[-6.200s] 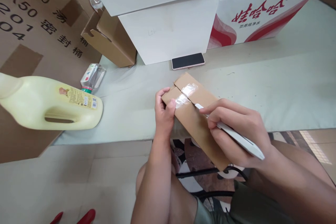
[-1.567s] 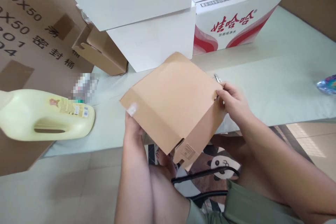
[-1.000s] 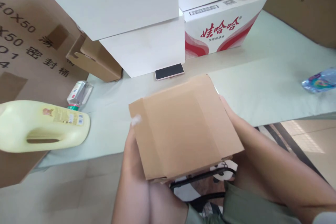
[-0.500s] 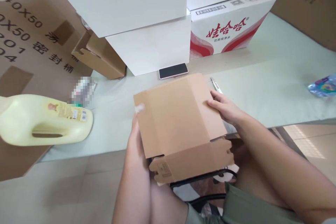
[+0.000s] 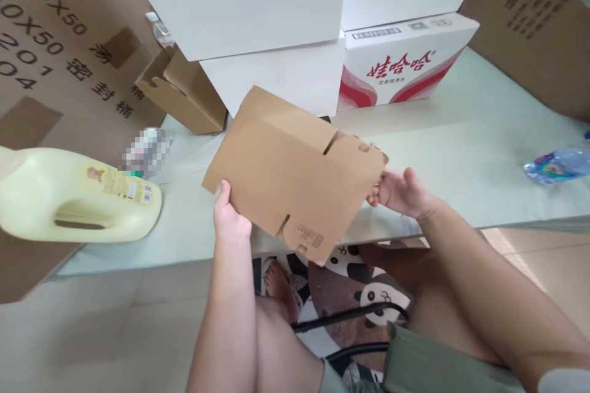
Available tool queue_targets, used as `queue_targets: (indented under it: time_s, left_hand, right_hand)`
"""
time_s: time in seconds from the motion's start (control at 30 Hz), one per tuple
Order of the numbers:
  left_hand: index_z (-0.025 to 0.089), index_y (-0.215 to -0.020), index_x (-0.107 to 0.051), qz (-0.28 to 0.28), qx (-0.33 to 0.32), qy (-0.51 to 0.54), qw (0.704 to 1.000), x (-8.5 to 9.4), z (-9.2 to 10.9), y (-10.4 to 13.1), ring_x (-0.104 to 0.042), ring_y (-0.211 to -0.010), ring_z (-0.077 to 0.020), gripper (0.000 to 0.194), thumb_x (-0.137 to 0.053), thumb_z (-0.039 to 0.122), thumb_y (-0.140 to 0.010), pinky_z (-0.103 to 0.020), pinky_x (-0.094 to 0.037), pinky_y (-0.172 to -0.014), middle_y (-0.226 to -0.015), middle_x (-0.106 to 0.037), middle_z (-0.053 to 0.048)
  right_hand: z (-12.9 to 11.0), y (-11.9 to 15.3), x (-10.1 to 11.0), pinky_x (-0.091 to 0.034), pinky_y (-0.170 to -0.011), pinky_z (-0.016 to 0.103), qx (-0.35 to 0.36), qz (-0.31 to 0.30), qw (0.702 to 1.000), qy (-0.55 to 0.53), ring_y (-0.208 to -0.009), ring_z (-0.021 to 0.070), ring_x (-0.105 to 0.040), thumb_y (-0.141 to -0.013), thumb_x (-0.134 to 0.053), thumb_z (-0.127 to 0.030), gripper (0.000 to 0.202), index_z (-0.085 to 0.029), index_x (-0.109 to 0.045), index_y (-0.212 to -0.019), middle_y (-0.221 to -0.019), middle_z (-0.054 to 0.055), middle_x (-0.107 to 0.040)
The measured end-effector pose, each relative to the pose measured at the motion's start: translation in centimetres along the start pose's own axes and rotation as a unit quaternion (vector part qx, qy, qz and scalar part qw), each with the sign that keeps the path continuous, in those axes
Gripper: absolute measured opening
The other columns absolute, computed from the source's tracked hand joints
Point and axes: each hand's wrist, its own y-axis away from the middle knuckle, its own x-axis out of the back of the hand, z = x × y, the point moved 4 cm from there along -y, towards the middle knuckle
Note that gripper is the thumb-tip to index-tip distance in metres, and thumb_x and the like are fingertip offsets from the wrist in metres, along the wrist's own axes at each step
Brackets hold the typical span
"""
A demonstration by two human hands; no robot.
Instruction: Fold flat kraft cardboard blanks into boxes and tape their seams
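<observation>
A flattened brown cardboard box (image 5: pixel 286 166) with slots and notched flaps is held tilted over the front of the table. My left hand (image 5: pixel 230 212) grips its lower left edge, thumb on top and the other fingers hidden underneath. At the right-hand end of the cardboard is my right hand (image 5: pixel 403 190), palm turned up and thumb raised clear of the sheet. Its fingertips are at the edge, partly hidden, and whether they touch it I cannot tell. Behind the sheet, only a corner of the phone (image 5: pixel 326 119) shows.
White boxes (image 5: pixel 271 80) and a red-and-white carton (image 5: pixel 405 73) stand at the back of the table (image 5: pixel 461 147). A yellow jug (image 5: pixel 83 196) lies left, near a small brown box (image 5: pixel 188 92). A plastic bottle (image 5: pixel 560 163) lies right. Large cartons flank both sides.
The cardboard has turned and tipped, its notched flaps now facing right. My right thumb has come off its face, and the right hand has turned palm up. My left hand stays on it.
</observation>
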Motion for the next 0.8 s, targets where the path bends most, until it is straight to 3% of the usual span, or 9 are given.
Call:
queue_targets:
  time_s: [0.13, 0.27, 0.33, 0.43, 0.53, 0.6, 0.67, 0.73, 0.8]
  left_hand:
    - [0.022, -0.099, -0.068, 0.02, 0.034, 0.007, 0.999, -0.3, -0.9, -0.1, -0.071, -0.104, -0.0201, 0.013, -0.067, 0.029, -0.088, -0.037, -0.053, -0.101, -0.105, -0.076, -0.005]
    - [0.02, -0.098, -0.069, 0.006, 0.076, 0.024, 0.997, -1.4, -1.2, 0.4, -0.072, -0.087, -0.0182, 0.017, -0.062, 0.034, -0.09, -0.033, -0.058, -0.086, -0.093, -0.076, -0.004]
    - [0.018, -0.094, -0.069, 0.009, 0.097, 0.058, 0.994, -1.9, -1.2, 0.6, -0.072, -0.082, -0.016, 0.022, -0.056, 0.036, -0.094, -0.028, -0.059, -0.078, -0.088, -0.075, -0.005]
    - [0.017, -0.083, -0.065, 0.033, 0.115, 0.098, 0.988, -2.1, -1.1, 0.6, -0.07, -0.076, -0.0093, 0.012, -0.058, 0.021, -0.092, -0.019, -0.056, -0.077, -0.077, -0.07, -0.002]
    - [0.018, -0.08, -0.062, 0.03, 0.113, 0.108, 0.987, -2.1, -1.0, 0.5, -0.064, -0.064, -0.0045, 0.012, -0.066, 0.007, -0.083, -0.015, -0.053, -0.069, -0.068, -0.063, 0.004]
    - [0.019, -0.079, -0.061, 0.017, 0.111, 0.113, 0.987, -2.3, -1.0, 0.6, -0.059, -0.056, -0.0034, 0.015, -0.069, 0.007, -0.081, -0.014, -0.049, -0.06, -0.064, -0.059, 0.006]
    - [0.019, -0.077, -0.058, 0.007, 0.12, 0.122, 0.985, -2.5, -1.2, 0.8, -0.054, -0.051, -0.0029, 0.016, -0.07, 0.009, -0.082, -0.014, -0.046, -0.055, -0.06, -0.056, 0.007]
    - [0.018, -0.075, -0.056, 0.0, 0.132, 0.128, 0.983, -2.8, -1.3, 1.1, -0.051, -0.047, -0.0024, 0.018, -0.07, 0.011, -0.082, -0.015, -0.044, -0.052, -0.056, -0.052, 0.009]
    - [0.018, -0.073, -0.054, -0.007, 0.139, 0.128, 0.982, -3.2, -1.6, 1.3, -0.048, -0.045, -0.0018, 0.021, -0.072, 0.011, -0.08, -0.014, -0.043, -0.05, -0.054, -0.05, 0.01]
  right_hand:
    - [3.1, -0.6, -2.4, -0.027, -0.042, 0.022, -0.015, 0.052, 0.998, 0.019, -0.046, 0.0055, -0.039, -0.054, -0.091, -0.051, 0.05, -0.023, -0.064, -0.087, -0.072, -0.003, -0.063]
    - [4.5, -0.7, -3.6, -0.023, -0.038, 0.021, -0.003, 0.119, 0.993, 0.006, -0.044, 0.0055, -0.039, -0.056, -0.089, -0.05, 0.048, -0.02, -0.064, -0.084, -0.071, 0.0, -0.065]
    - [3.5, 0.3, -2.6, -0.021, -0.036, 0.022, 0.023, 0.145, 0.989, -0.002, -0.042, 0.0044, -0.035, -0.056, -0.088, -0.05, 0.048, -0.02, -0.064, -0.085, -0.073, 0.0, -0.066]
    - [0.8, 4.0, 0.9, -0.019, -0.033, 0.023, 0.066, 0.222, 0.973, -0.008, -0.042, 0.0048, -0.033, -0.056, -0.089, -0.05, 0.047, -0.023, -0.062, -0.083, -0.069, -0.003, -0.061]
    - [-2.3, 10.0, 5.4, -0.017, -0.03, 0.025, 0.13, 0.368, 0.92, 0.013, -0.04, 0.0048, -0.029, -0.054, -0.09, -0.047, 0.041, -0.026, -0.061, -0.076, -0.061, -0.004, -0.052]
    - [-4.4, 14.4, 7.5, -0.02, -0.03, 0.028, 0.179, 0.49, 0.85, 0.073, -0.045, 0.0081, -0.039, -0.052, -0.09, -0.041, 0.036, -0.03, -0.063, -0.074, -0.072, 0.001, -0.058]
    - [-6.2, 18.1, 8.5, -0.028, -0.032, 0.034, 0.196, 0.581, 0.768, 0.184, -0.05, 0.0122, -0.046, -0.06, -0.085, -0.041, 0.025, -0.033, -0.064, -0.072, -0.084, 0.006, -0.063]
    - [-8.0, 20.0, 9.0, -0.038, -0.038, 0.042, 0.191, 0.614, 0.706, 0.296, -0.052, 0.0165, -0.05, -0.07, -0.076, -0.047, 0.018, -0.035, -0.063, -0.071, -0.088, 0.008, -0.065]
    - [-10.2, 20.1, 10.1, -0.044, -0.044, 0.048, 0.182, 0.621, 0.668, 0.368, -0.055, 0.0213, -0.054, -0.077, -0.068, -0.052, 0.018, -0.036, -0.062, -0.071, -0.083, 0.009, -0.064]
